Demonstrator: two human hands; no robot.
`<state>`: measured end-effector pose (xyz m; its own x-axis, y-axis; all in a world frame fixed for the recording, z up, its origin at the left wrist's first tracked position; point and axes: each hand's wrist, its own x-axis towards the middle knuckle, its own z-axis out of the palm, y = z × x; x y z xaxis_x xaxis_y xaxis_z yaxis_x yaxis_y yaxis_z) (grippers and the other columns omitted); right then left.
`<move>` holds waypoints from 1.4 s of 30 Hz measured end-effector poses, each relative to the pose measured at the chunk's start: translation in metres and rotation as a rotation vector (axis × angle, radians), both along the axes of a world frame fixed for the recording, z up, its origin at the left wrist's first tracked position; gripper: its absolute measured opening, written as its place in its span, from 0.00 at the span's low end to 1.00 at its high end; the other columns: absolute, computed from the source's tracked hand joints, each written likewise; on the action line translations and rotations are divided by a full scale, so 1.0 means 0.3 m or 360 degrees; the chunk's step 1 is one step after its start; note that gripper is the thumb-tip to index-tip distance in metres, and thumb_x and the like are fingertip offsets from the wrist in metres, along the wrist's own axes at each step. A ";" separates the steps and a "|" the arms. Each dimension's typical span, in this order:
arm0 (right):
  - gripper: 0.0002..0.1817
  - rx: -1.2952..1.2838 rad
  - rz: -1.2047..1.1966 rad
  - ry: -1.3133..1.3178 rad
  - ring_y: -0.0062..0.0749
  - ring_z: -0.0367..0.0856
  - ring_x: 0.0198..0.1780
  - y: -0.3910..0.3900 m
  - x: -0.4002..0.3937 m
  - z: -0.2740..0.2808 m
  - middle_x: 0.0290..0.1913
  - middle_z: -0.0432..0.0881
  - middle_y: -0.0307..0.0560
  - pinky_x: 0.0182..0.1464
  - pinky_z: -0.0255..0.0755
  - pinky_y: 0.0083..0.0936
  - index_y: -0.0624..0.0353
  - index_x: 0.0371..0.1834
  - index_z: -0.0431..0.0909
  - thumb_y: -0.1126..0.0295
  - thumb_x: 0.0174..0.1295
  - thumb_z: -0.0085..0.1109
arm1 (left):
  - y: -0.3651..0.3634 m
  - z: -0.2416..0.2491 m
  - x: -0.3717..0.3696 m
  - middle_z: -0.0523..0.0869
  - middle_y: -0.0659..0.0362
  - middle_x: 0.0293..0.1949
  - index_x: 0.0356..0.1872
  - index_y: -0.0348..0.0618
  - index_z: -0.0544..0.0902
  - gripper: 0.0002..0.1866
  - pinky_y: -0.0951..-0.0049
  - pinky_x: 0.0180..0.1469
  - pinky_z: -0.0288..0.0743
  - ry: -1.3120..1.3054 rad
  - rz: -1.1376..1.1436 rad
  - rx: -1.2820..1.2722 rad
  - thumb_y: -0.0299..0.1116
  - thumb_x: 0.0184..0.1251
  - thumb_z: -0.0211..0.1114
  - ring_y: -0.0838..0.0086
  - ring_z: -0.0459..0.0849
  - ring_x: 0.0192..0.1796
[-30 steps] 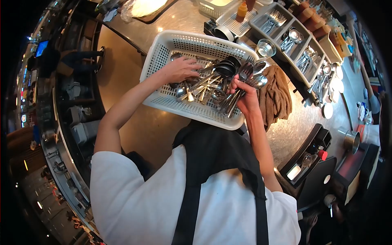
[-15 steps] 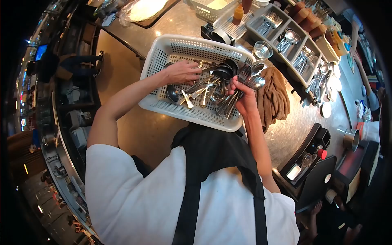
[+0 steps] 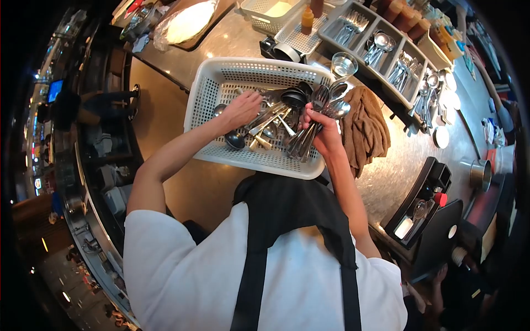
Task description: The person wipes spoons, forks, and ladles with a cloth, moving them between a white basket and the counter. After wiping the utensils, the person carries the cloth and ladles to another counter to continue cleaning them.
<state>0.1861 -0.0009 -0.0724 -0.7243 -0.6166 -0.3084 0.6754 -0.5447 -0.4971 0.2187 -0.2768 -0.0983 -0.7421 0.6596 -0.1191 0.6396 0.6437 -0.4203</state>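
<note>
A white perforated basket (image 3: 243, 160) holds ladles, spoons and other metal cutlery. My right hand (image 3: 323, 128) is closed around a bundle of forks and spoons (image 3: 320, 99) at the basket's right side, their heads pointing up. Inside the basket, toward the left, my left hand (image 3: 243, 108) reaches down among the utensils with its fingers bent; whatever its fingertips hold is hidden. Black ladles (image 3: 294, 98) lie between the two hands. Below my left hand sits a dark ladle (image 3: 234, 139).
Right of the basket lies a brown cloth (image 3: 364, 129). A grey divided tray (image 3: 381, 67) of sorted cutlery stands beyond, near a glass bowl (image 3: 344, 64). A black caddy (image 3: 417, 204) is at the right. Another person (image 3: 107, 95) stands at the left.
My left hand has shifted left and slightly lower in the basket. My right hand still grips its bundle. The camera view has shifted a little.
</note>
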 end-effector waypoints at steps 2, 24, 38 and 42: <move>0.08 -0.0023 0.0022 -0.0017 0.24 0.74 0.29 0.008 0.008 -0.003 0.27 0.73 0.38 0.40 0.73 0.27 0.58 0.42 0.75 0.73 0.61 0.59 | -0.008 0.056 0.016 0.75 0.61 0.37 0.28 0.46 0.82 0.08 0.72 0.46 0.65 -0.0001 0.0083 0.0028 0.34 0.58 0.57 0.72 0.72 0.48; 0.19 -0.0158 0.0130 -0.0056 0.43 0.83 0.48 0.000 0.015 0.054 0.40 0.82 0.50 0.54 0.79 0.38 0.65 0.57 0.70 0.65 0.69 0.55 | 0.121 0.542 0.249 0.82 0.41 0.32 0.37 0.38 0.73 0.10 0.46 0.41 0.72 -0.0252 0.1567 0.1098 0.35 0.71 0.50 0.44 0.81 0.40; 0.22 -0.0139 -0.0054 0.0077 0.35 0.83 0.40 0.001 0.031 0.014 0.35 0.81 0.47 0.50 0.80 0.34 0.67 0.58 0.68 0.80 0.59 0.60 | 0.485 0.410 0.259 0.83 0.51 0.36 0.59 0.36 0.72 0.24 0.62 0.40 0.79 -0.0421 0.0928 0.1592 0.41 0.68 0.60 0.54 0.84 0.35; 0.22 -0.0268 0.0111 0.0026 0.24 0.75 0.29 0.024 0.015 0.033 0.31 0.78 0.44 0.40 0.77 0.27 0.70 0.57 0.69 0.77 0.58 0.60 | 0.351 0.407 0.121 0.85 0.49 0.37 0.53 0.37 0.80 0.15 0.66 0.43 0.77 -0.0352 0.1124 0.2079 0.34 0.70 0.57 0.60 0.86 0.40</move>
